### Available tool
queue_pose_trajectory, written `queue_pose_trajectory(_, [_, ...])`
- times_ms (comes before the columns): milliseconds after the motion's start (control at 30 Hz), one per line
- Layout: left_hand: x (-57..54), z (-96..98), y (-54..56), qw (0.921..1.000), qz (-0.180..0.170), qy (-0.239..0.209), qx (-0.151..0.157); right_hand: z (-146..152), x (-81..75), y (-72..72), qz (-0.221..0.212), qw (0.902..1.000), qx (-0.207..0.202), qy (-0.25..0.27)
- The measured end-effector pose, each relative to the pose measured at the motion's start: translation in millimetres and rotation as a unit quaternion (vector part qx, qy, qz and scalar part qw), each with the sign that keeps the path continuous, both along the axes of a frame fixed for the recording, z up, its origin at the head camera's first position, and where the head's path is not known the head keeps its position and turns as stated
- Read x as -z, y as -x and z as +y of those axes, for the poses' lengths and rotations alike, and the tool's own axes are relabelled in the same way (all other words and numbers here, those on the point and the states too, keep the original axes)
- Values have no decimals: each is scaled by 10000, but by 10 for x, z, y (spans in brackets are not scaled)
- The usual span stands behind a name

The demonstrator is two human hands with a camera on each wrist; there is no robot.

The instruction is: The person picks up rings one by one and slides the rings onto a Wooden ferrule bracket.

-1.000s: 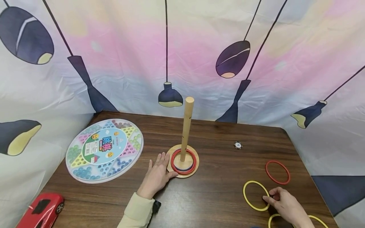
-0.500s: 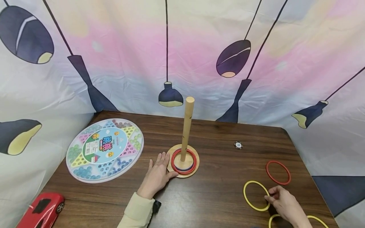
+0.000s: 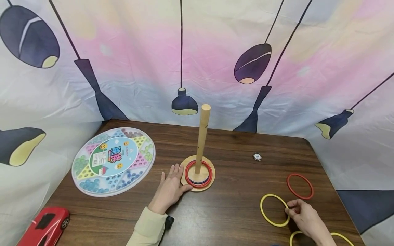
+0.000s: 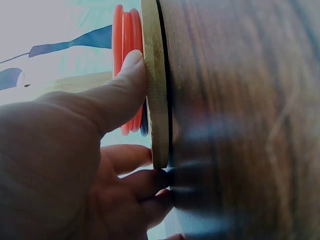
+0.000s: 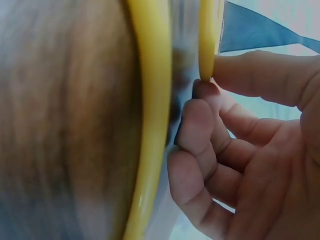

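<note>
A wooden peg (image 3: 202, 136) stands upright on a round wooden base (image 3: 192, 176). Several red rings (image 3: 200, 186) and a dark blue one lie around its foot. My left hand (image 3: 167, 193) lies beside the base, fingers extended; in the left wrist view the thumb touches the base's side near the rings and fingertips meet its edge. On the right, my right hand (image 3: 307, 218) pinches a yellow ring (image 5: 206, 45) between thumb and fingertips at its right side. Another yellow ring (image 3: 342, 235) lies below, partly covered by that hand and wrist.
A loose red ring (image 3: 297, 174) lies just beyond my right hand. Farther back is a small poker chip (image 3: 257, 156). At the left are a round Chinese checkers set (image 3: 114, 157) and a red toy car (image 3: 47, 225). A printed cloth hangs behind the table.
The pinched yellow ring has shifted slightly left along with my right hand's fingers. My left hand keeps its place at the base.
</note>
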State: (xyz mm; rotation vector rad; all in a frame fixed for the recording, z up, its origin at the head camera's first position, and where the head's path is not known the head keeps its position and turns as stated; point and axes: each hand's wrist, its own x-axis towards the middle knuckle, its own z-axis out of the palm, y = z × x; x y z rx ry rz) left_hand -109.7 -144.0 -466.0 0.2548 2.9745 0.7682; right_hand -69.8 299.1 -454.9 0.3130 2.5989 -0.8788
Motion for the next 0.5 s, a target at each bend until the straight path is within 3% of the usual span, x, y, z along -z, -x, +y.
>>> queue_pose_trajectory(500, [-9,-1,-1,10000,-44,-13,-4,-49,-74,-7,502,9969,84,594])
